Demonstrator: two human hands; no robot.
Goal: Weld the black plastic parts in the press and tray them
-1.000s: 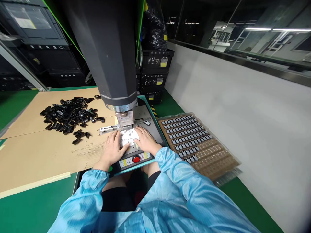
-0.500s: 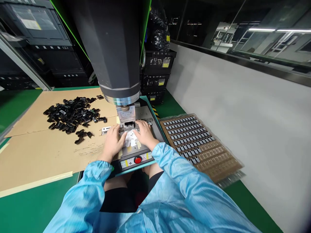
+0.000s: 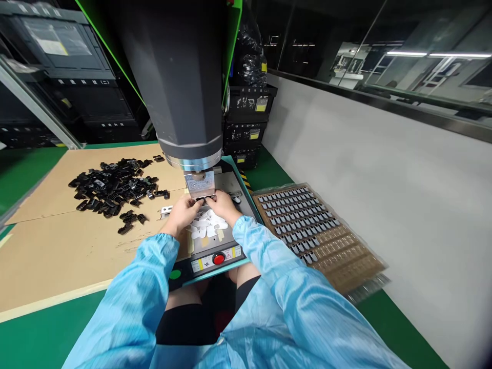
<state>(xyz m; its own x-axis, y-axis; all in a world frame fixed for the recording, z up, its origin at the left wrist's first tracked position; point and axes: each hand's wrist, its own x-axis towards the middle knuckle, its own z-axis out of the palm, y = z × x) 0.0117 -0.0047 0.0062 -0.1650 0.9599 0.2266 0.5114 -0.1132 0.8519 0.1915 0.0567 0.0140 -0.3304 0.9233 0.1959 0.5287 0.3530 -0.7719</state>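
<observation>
My left hand (image 3: 183, 211) and my right hand (image 3: 224, 206) meet at the fixture under a machine's metal press head (image 3: 199, 184). Between them sits a small black part (image 3: 203, 199), mostly covered by my fingers. Both hands are closed, thumb and fingertips pinching at its two ends. Just in front of my fingers, a loose pile of flat white pieces (image 3: 207, 224) lies on the grey machine base (image 3: 200, 245). Left of my left hand is a metal bracket (image 3: 166, 210).
Black clips (image 3: 115, 184) lie heaped on cardboard (image 3: 77, 241) at left. A tray (image 3: 338, 251) with rows of grey parts (image 3: 300, 215) is at right. On the base's front are a red button (image 3: 219, 259) and a green button (image 3: 175, 274). Black crates (image 3: 246, 133) stand behind.
My hands have moved from spread fingers around the fixture to a pinch at the black part. More of the white pile and the green button now show.
</observation>
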